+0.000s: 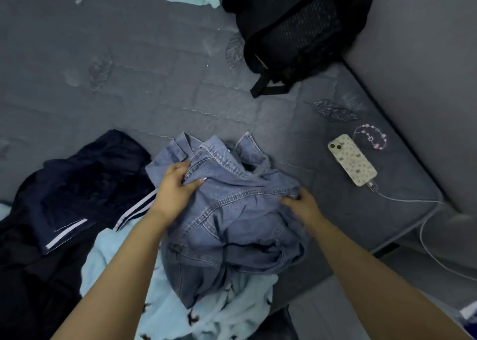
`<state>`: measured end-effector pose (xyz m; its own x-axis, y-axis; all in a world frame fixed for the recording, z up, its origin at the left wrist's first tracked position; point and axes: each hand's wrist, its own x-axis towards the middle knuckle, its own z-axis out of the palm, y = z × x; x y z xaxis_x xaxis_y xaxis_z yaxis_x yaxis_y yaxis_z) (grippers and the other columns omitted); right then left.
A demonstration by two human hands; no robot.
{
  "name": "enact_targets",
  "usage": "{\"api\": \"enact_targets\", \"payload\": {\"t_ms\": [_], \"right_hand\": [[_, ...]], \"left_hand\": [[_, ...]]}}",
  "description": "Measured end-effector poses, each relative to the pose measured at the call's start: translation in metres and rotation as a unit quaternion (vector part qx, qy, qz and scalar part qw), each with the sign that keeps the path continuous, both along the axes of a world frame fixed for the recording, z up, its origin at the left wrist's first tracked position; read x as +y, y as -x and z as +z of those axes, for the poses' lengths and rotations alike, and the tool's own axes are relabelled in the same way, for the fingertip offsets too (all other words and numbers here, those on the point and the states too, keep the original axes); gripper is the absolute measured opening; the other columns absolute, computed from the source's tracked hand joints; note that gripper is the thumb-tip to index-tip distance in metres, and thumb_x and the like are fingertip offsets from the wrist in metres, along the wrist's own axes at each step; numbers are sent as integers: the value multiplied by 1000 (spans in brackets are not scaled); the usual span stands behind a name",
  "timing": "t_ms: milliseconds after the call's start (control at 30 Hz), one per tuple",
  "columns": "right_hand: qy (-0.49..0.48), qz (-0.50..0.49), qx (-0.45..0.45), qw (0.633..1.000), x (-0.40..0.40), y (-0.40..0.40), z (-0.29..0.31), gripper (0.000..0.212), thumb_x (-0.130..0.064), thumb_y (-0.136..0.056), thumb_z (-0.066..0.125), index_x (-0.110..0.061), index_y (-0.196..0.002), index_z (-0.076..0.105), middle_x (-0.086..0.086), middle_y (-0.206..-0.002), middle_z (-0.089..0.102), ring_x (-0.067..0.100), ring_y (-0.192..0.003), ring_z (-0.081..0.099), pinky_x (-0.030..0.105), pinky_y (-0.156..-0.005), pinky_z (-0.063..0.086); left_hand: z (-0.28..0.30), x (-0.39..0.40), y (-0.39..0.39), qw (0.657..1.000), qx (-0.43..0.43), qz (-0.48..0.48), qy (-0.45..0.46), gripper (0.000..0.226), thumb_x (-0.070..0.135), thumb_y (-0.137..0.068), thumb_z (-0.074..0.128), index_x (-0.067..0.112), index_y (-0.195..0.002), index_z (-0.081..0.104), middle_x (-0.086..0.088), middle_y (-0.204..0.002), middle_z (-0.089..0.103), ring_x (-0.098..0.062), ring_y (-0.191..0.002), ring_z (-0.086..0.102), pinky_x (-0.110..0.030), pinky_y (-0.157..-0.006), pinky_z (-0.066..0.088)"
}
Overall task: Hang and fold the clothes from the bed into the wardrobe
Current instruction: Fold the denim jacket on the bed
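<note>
Both hands, left hand (pixel 175 184) and right hand (pixel 300 205), grasp the jeans (pixel 232 210) on the bed (pixel 129 81); next probably lift and fold them

Both bare forearms reach forward from the bottom edge and converge toward the middle. The left hand (pixel 175 184) lies palm down with the wrist bent slightly inward, its fingers curled and its thumb tucked under, pinching a fold of the denim (pixel 232 210) near the upper left of the bundle. The right hand (pixel 300 205) sits lower and to the right, knuckles up, its fingers curled into the denim at a seam. The two hands are apart, with cloth between them. The left arm crosses the frame at a steeper slant than the right.
</note>
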<state>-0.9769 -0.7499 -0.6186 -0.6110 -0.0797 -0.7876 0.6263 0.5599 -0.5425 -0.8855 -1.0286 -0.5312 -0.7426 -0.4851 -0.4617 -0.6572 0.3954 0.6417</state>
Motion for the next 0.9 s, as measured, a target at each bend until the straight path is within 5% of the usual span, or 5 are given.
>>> {"api": "enact_targets", "payload": {"t_ms": [233, 367, 500, 700, 900], "right_hand": [[162, 100, -10, 982, 16, -30, 62, 36, -8, -83, 74, -2, -67, 43, 12, -114, 57, 20, -103, 62, 30, -91, 50], [182, 45, -7, 982, -1, -36, 99, 31, -17, -87, 70, -11, -78, 42, 12, -74, 44, 11, -62, 52, 19, -62, 46], [169, 100, 31, 980, -27, -41, 133, 57, -1, -87, 67, -32, -122, 35, 10, -83, 59, 16, -79, 60, 27, -72, 51], [70, 177, 322, 927, -36, -58, 212, 29, -14, -97, 58, -9, -68, 55, 1, -70, 49, 11, -65, 47, 21, -61, 37], [170, 24, 478, 861, -65, -33, 379, 20, -13, -102, 47, 1, -94, 61, 17, -93, 61, 25, -85, 58, 25, -77, 48]], "left_hand": [[71, 15, -57, 967, 7, 65, -247, 15, 13, -81, 74, 6, -93, 68, 2, -83, 74, -11, -82, 70, -15, -66, 51], [112, 16, -66, 948, 40, 47, -313, 32, 17, -73, 72, 11, -65, 42, 4, -59, 42, -6, -55, 42, -17, -55, 36], [157, 19, -78, 950, 65, 36, -304, 31, 10, -78, 74, 8, -109, 69, -4, -109, 72, -16, -103, 66, -31, -94, 48], [236, -14, -107, 958, 156, 73, -231, 32, 30, -76, 81, 2, -74, 65, -13, -73, 61, -22, -69, 57, -35, -68, 44], [354, -51, -105, 962, 273, 22, 5, 38, 44, -76, 80, 19, -70, 51, -5, -65, 52, -6, -61, 47, -25, -57, 40]]}}
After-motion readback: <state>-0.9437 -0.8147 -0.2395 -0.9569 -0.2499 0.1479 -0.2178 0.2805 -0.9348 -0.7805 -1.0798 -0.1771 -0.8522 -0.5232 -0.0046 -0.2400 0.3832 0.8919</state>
